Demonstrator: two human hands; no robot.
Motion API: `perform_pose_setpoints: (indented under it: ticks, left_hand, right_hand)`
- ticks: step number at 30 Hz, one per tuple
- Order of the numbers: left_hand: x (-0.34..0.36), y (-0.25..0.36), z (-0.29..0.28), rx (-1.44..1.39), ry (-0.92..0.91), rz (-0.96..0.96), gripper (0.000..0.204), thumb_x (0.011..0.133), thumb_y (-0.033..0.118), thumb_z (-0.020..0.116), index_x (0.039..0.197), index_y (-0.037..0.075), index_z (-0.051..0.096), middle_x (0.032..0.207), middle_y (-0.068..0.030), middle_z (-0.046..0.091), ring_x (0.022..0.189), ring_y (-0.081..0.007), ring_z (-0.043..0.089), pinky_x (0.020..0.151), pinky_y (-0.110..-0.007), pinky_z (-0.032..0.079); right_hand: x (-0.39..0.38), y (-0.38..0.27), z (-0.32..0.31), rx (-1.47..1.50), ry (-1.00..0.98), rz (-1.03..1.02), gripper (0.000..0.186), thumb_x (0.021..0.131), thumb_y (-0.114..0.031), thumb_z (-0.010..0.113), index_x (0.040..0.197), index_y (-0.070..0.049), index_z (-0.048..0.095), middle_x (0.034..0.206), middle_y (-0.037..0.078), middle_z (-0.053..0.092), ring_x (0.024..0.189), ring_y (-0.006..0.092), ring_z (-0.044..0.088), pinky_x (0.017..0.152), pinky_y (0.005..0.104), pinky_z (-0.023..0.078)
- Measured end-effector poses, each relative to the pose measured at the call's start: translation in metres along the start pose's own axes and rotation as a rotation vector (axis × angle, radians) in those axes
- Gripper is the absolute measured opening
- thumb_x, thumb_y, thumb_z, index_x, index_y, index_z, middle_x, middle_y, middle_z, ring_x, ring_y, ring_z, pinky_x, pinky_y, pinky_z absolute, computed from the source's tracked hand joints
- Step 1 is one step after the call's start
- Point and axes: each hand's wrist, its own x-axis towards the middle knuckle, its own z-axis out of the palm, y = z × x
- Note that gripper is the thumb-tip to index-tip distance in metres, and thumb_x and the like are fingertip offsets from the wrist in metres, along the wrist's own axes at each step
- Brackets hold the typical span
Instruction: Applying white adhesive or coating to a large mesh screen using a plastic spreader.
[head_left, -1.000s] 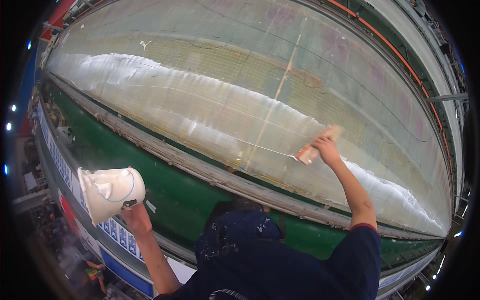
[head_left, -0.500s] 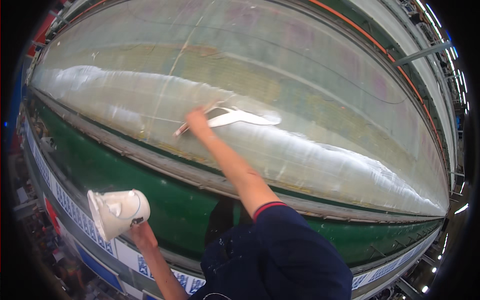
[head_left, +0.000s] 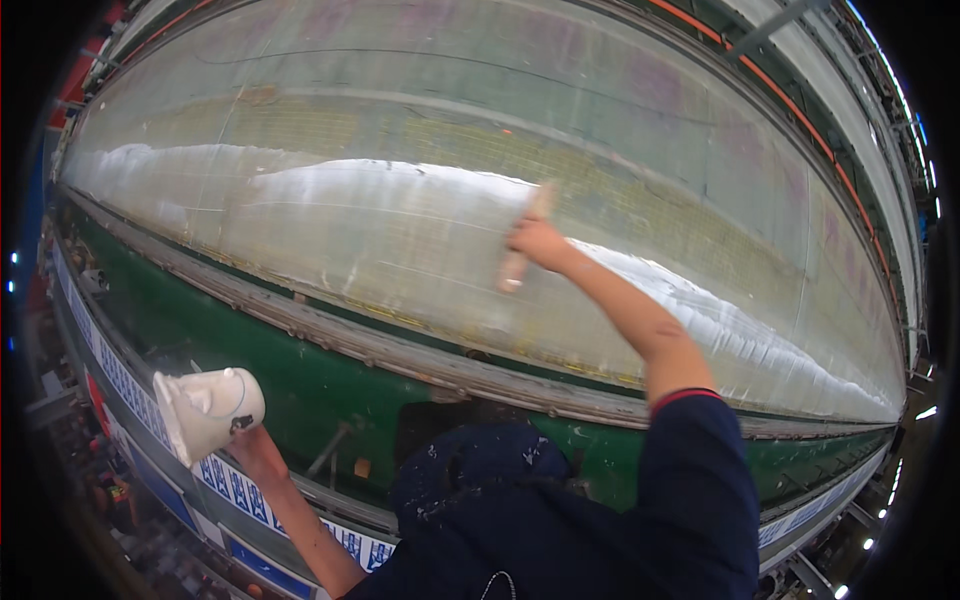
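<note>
A long, pale translucent panel (head_left: 450,90) fills the upper view, with a band of white paste (head_left: 400,170) along it. My right hand (head_left: 535,240) grips a blurred, long tan spreader (head_left: 515,272) against the panel, across that band. At lower left, my left hand (head_left: 258,452) holds a white bucket (head_left: 208,410) from beneath; it is tilted on its side toward the left and coated with white material.
A grey rail (head_left: 330,332) runs along the panel's near edge above a green wall (head_left: 315,400). An orange pipe (head_left: 775,90) and metal framing line the far edge. Below lies a blurred workshop floor with equipment (head_left: 115,495).
Half a second ago my right hand was farther left over a thick smear of paste; it has moved right, and that paste is now spread thinner. The bucket has shifted slightly up and left.
</note>
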Motion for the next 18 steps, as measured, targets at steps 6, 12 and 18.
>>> perform_pose_setpoints:
  ticks: [6, 12, 18]
  left_hand:
    - [-0.166, -0.009, 0.085, -0.117, -0.037, -0.018, 0.072, 0.079, 0.03, 0.074, 0.138, 0.008, 0.039, 0.141, -0.0069, 0.042, 0.13, -0.0224, 0.04, 0.114, -0.04, 0.027]
    - [-0.394, -0.007, 0.163, -0.148, -0.157, 0.009, 0.076, 0.078, 0.031, 0.075, 0.139, 0.006, 0.037, 0.143, -0.0112, 0.039, 0.133, -0.0271, 0.038, 0.115, -0.041, 0.025]
    - [-0.639, -0.005, 0.2, -0.161, 0.06, -0.201, 0.076, 0.079, 0.021, 0.072, 0.142, 0.007, 0.032, 0.142, -0.0109, 0.039, 0.131, -0.0268, 0.04, 0.114, -0.043, 0.027]
  right_hand:
    - [-0.457, 0.074, -0.034, 0.066, 0.148, 0.663, 0.023, 0.076, -0.014, 0.056, 0.095, -0.01, 0.067, 0.098, 0.007, 0.066, 0.101, 0.0249, 0.058, 0.091, 0.0422, 0.041]
    - [-0.56, 0.056, 0.016, -0.06, 0.666, 1.29, 0.02, 0.075, -0.011, 0.061, 0.092, -0.005, 0.07, 0.088, 0.014, 0.069, 0.085, 0.0318, 0.064, 0.082, 0.043, 0.044]
    - [-0.426, 0.009, 0.032, 0.166, 0.519, 0.824, 0.016, 0.08, -0.012, 0.055, 0.078, -0.005, 0.069, 0.079, 0.017, 0.065, 0.079, 0.0327, 0.062, 0.077, 0.045, 0.045]
